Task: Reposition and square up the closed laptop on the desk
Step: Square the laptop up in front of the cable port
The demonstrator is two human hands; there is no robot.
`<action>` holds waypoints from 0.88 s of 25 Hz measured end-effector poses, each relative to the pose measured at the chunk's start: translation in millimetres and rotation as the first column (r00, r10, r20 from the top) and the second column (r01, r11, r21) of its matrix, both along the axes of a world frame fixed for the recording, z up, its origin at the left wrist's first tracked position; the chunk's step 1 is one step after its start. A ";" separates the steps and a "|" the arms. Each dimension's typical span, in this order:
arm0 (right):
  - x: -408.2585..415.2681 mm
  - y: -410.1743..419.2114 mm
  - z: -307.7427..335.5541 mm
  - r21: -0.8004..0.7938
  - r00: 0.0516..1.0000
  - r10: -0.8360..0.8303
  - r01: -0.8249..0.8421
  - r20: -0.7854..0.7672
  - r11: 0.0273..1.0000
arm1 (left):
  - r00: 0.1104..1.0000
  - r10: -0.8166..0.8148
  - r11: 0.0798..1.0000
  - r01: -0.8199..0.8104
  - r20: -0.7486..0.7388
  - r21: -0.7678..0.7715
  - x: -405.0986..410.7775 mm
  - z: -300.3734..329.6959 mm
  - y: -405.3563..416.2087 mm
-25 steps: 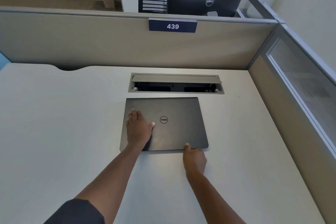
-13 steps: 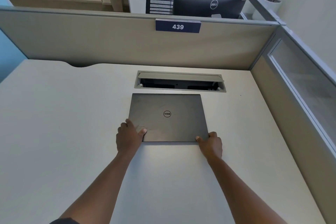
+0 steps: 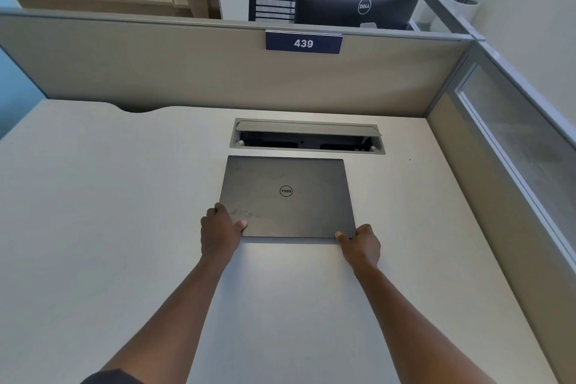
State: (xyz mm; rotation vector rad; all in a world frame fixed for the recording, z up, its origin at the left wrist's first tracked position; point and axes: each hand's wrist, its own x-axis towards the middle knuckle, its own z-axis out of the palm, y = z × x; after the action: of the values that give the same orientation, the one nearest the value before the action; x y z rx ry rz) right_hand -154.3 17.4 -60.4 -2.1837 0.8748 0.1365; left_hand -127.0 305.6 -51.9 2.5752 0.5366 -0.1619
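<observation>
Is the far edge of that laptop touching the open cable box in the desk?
Apart. The head view shows a strip of bare desk between laptop and cable box.

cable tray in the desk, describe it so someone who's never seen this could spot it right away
Start at the partition's blue 439 sign and drop straight down to the pale desk. The cable tray is the long grey-framed slot there, just behind the closed Dell laptop. It is the only opening sunk into the desktop, its flap lid tilted up.
</observation>
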 end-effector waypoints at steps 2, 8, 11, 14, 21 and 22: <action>-4.4 -0.3 -2.3 0.002 1.000 0.002 -0.002 0.007 1.000 | 1.000 -0.013 1.000 0.013 -0.002 0.005 1.4 0.3 1.7; -6.6 1.8 -0.4 -0.001 1.000 0.009 -0.009 0.027 1.000 | 1.000 -0.016 1.000 0.016 -0.002 0.010 4.2 -1.6 2.3; -9.3 0.1 -0.2 0.052 0.999 0.013 -0.014 0.030 0.999 | 0.998 -0.037 0.997 0.040 0.048 -0.067 -3.2 -6.4 10.9; -17.9 -5.4 -1.0 0.095 0.991 0.099 -0.107 0.088 0.990 | 0.983 -0.052 0.976 0.088 0.177 -0.198 -27.2 -18.0 29.6; -19.7 -6.7 0.7 0.076 0.979 0.146 -0.158 0.142 0.984 | 0.973 0.033 0.968 0.025 0.227 -0.249 -47.1 -22.7 39.9; -19.8 -5.6 1.0 0.082 0.978 0.146 -0.160 0.147 0.984 | 0.968 0.061 0.964 0.007 0.244 -0.267 -46.9 -21.5 38.7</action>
State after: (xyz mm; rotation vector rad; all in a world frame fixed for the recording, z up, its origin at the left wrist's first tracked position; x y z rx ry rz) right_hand -174.1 11.9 -59.4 -2.1430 0.6094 0.0951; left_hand -173.9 344.3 -73.4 2.2814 0.4235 0.0952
